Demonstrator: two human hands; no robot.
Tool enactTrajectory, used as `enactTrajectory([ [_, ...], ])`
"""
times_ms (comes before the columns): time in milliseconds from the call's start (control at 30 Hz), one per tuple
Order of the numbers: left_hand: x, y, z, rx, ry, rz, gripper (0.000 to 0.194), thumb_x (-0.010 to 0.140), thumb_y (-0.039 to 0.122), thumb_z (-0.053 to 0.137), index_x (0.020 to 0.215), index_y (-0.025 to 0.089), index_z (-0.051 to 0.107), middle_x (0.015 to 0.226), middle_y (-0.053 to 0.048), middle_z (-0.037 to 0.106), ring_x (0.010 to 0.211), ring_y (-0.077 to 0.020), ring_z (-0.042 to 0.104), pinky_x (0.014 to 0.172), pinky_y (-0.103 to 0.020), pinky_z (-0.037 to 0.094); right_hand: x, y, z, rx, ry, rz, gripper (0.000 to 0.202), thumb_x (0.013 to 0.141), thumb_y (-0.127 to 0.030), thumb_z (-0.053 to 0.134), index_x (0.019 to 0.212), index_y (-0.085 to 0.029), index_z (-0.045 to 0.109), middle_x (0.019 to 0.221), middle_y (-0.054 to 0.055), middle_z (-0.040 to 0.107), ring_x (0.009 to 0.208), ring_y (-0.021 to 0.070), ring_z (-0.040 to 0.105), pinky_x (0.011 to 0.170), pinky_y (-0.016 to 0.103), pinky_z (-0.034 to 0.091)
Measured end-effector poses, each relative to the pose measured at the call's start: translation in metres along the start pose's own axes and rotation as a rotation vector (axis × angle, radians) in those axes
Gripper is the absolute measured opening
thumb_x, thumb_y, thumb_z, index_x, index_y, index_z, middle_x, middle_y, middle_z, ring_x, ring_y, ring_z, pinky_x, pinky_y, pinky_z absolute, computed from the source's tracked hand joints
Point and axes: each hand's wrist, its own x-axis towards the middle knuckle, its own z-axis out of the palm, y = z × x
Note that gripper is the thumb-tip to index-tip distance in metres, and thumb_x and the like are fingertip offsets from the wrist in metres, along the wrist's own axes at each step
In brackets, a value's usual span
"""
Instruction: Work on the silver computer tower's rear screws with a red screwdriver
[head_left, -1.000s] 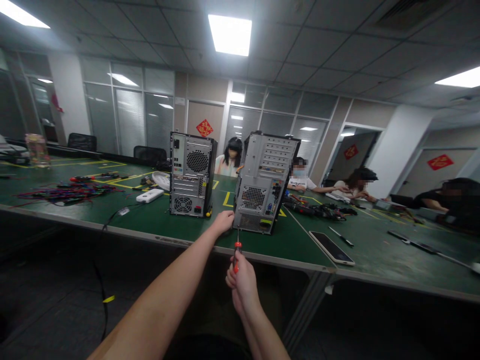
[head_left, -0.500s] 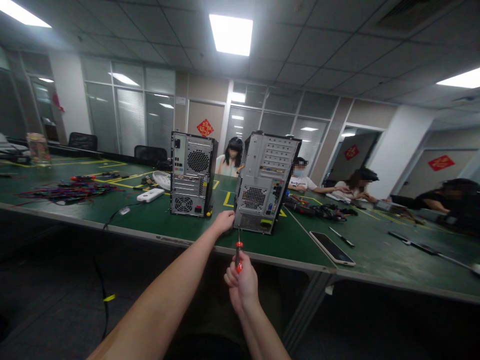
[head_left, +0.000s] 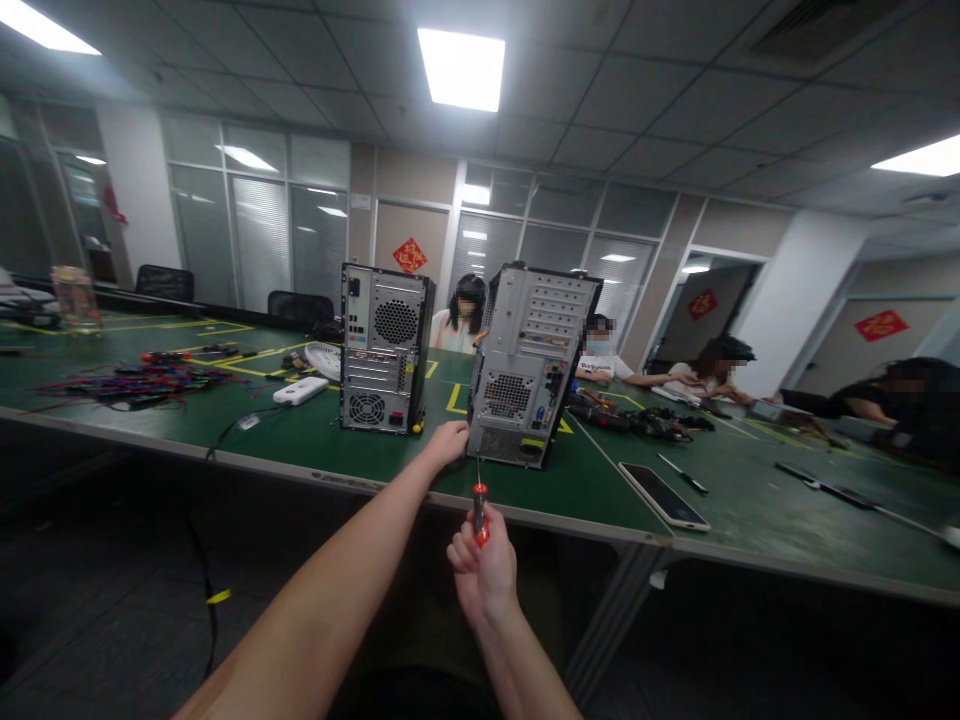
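Observation:
A grey computer case stands with its back panel towards me, leaning slightly right in the view. My left hand grips its lower left side, the fingertips hidden behind the edge. In my right hand, closed around the handle, is a red and black screwdriver. Its thin shaft points up and away, and the tip meets the bottom left edge of the back panel; the exact spot is too small to make out. Another computer case stands upright to the left of my left hand.
Left lie a white power strip and a pile of thin coloured cables. Right are black cables, a phone near the front edge and a pen-like tool. Several people sit around the green table.
The screwdriver handle has tilted a little to the right and my right hand's fingers have shifted on it. My left hand and both cases have stayed put.

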Motion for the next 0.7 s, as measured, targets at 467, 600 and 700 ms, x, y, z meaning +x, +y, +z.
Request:
enactTrajectory([
  [467,0.0019,-0.0014,0.0019,0.021,0.016,0.01,0.026,0.088,0.018,0.049,0.065,0.019,0.062,0.073,-0.003,0.068,0.079,-0.0191,0.063,0.074,-0.026,0.046,0.0007,-0.0025,0.0014,0.001,-0.003,0.019,0.036,0.085,-0.054,0.062,0.072,-0.022,0.052,0.038,-0.014,0.024,0.037,0.0052,0.01,0.039,0.022,0.009],
  [600,0.0008,-0.0011,0.002,0.023,0.018,0.005,0.026,0.088,0.019,0.049,0.066,0.019,0.063,0.073,-0.003,0.068,0.079,-0.0192,0.063,0.074,-0.026,0.046,0.0004,-0.0037,0.0014,-0.007,0.009,0.017,0.034,0.085,-0.052,0.062,0.072,-0.022,0.053,0.039,-0.014,0.025,0.037,0.0051,0.01,0.039,0.022,0.01],
  [700,0.0005,-0.0005,0.0015,0.025,0.02,0.016,0.024,0.086,0.019,0.049,0.068,0.02,0.064,0.075,-0.004,0.069,0.081,-0.0199,0.064,0.076,-0.026,0.046,-0.0001,-0.0034,0.0016,-0.093,0.05,0.0,0.034,0.084,-0.053,0.063,0.074,-0.022,0.054,0.039,-0.014,0.027,0.037,0.0048,0.012,0.038,0.021,0.011],
])
